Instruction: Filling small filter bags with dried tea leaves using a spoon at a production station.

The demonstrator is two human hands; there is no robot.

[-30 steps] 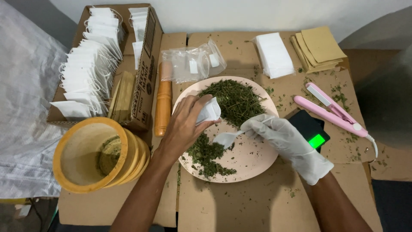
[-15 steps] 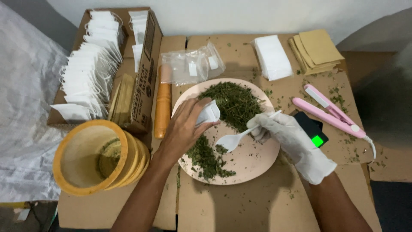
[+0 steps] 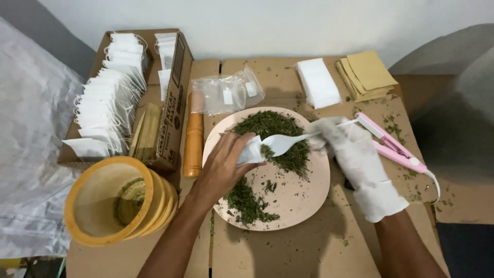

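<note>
Spoon (image 3: 280, 144) now raised, herb-laden, at sachet (image 3: 250, 152) mouth.

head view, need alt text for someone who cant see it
A bare left hand holds a small white bag open over a pink plate of dried green herbs, while a white-gloved right hand tips a white plastic spoon of herbs into it. A box of white bags stands to the left.

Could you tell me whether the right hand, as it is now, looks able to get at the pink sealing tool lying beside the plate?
Probably yes: the pink sealing tool lies uncovered just beyond the gloved right hand, but that hand is holding a white plastic spoon and would likely need to free itself.
</note>
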